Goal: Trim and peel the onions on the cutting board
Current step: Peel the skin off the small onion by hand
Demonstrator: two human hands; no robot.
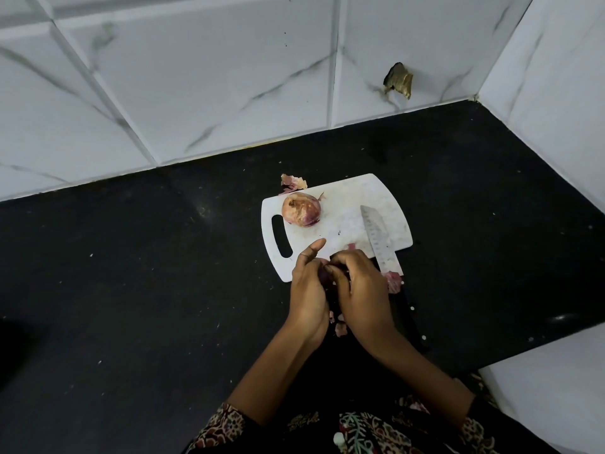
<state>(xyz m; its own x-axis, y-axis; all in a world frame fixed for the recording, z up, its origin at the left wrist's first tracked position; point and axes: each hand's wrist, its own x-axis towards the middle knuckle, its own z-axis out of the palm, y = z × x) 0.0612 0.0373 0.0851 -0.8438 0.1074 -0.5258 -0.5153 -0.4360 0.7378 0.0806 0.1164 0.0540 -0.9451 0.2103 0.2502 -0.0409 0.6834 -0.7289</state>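
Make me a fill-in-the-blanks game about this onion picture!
1. The whole onion sits on the white ____.
2. The knife lies on the board with its tip pointing ____ from the person.
3. The left hand and right hand are both busy with a second ____.
4. The countertop is coloured ____.

Missing words: cutting board; away; onion; black

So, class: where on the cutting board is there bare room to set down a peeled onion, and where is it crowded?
Free: the board's far right corner, beyond the knife, and the middle strip between the whole onion and the blade. Crowded: the near edge, where the left hand and right hand work over peel scraps.
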